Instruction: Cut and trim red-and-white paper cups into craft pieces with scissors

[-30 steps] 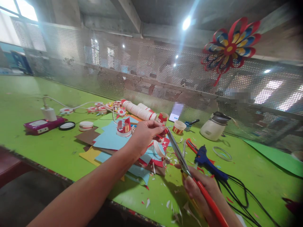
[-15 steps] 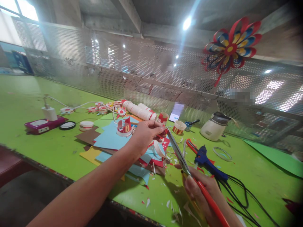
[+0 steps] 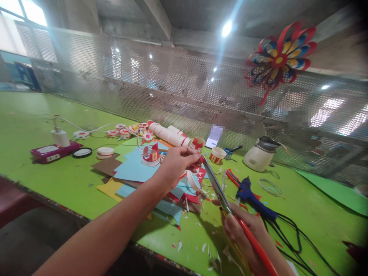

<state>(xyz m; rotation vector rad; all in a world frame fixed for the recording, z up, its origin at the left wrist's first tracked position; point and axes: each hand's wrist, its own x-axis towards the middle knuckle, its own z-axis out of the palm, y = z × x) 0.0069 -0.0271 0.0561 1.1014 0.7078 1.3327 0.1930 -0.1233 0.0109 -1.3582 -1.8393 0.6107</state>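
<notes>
Pinched between the fingertips of my left hand (image 3: 181,163) is a small red piece of paper (image 3: 200,158). My right hand (image 3: 247,230) grips a pair of scissors (image 3: 215,182) with red handles, their long blades pointing up and away toward the left fingertips. The blade tips meet the red piece or lie right beside it. Below my left hand lie sheets of light blue paper (image 3: 135,166) and a white paper ring (image 3: 193,181). A cut red-and-white paper cup (image 3: 151,155) stands just left of that hand.
A blue glue gun (image 3: 255,199) with black cord and an orange-handled cutter (image 3: 233,177) lie right of the scissors. Behind stand a paper cup (image 3: 217,154), a phone (image 3: 214,137) and a white jug (image 3: 260,155). A purple power strip (image 3: 54,152) sits left; paper scraps litter the green table (image 3: 161,245).
</notes>
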